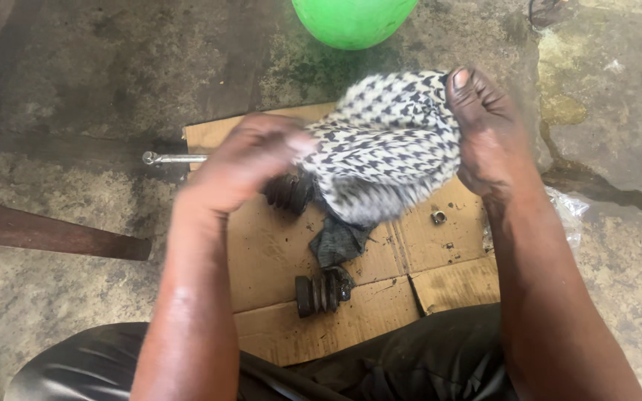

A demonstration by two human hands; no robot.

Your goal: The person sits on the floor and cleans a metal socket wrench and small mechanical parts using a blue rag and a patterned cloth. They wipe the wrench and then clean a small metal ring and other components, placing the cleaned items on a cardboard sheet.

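Note:
Both of my hands hold a black-and-white checked cloth (388,141) above a sheet of cardboard (276,252). My left hand (250,160) grips its left edge and looks blurred. My right hand (488,130) pinches its right edge, thumb up. Beneath the cloth's left side a dark ribbed rubber part (290,191) shows; whether the left hand touches it cannot be told. A second ribbed rubber boot (322,291) lies on the cardboard nearer me, beside a dark rag (338,241).
A metal wrench (172,157) pokes out left of the cardboard. A small nut (438,217) lies on the cardboard at right. A green round object (354,18) sits at the top. A brown bar (46,232) lies at left. Crumpled clear plastic (570,212) is at right.

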